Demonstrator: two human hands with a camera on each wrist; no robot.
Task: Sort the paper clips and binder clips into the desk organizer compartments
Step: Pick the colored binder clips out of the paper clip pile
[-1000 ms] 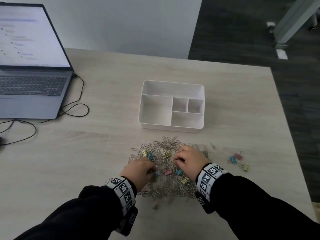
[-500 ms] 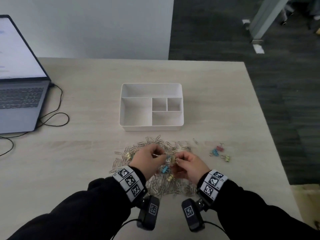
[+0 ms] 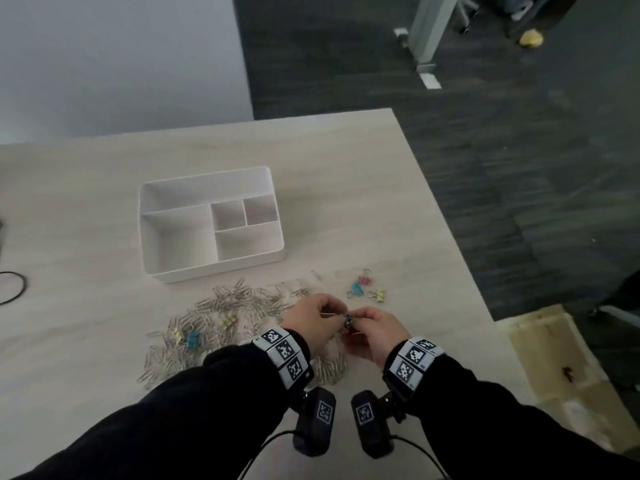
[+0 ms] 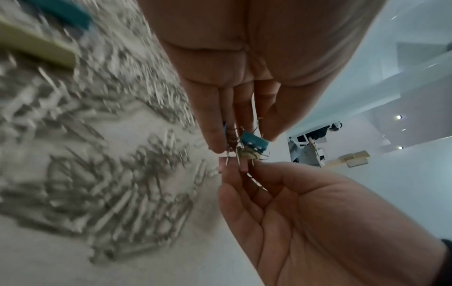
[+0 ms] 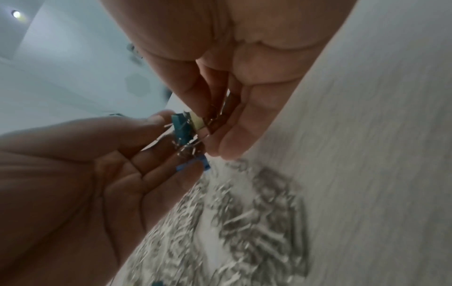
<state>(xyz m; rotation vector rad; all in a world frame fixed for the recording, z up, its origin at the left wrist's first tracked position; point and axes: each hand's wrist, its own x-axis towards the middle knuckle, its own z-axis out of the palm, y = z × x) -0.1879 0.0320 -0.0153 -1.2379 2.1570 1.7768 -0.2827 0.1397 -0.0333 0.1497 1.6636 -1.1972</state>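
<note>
The white organizer [image 3: 152, 251] stands with all compartments bare. In front of it lies a heap of silver paper clips [image 3: 242, 306], with yellow [image 3: 227, 320] and blue binder clips [image 3: 192, 338] mixed in. To its right lie pink [image 3: 363, 279], blue [image 3: 356, 289] and yellow [image 3: 379, 294] binder clips. Above the heap's right end my left hand [image 3: 336, 315] and right hand [image 3: 358, 317] meet fingertip to fingertip. Both pinch a small tangle of binder clips [image 4: 254, 143]: teal [image 5: 182, 127], yellow [image 5: 197, 122] and blue [image 5: 195, 164].
A black cable loop [image 3: 14, 289] lies at the left edge. The table's right edge [image 3: 450, 237] drops to dark floor, with flattened cardboard [image 3: 554, 375] beside it. Wrist cameras hang under both forearms near the table's front.
Both hands rose off the paper clip heap and came together, each pinching the tangled binder clips. The head view swung right, so the laptop left the picture.
</note>
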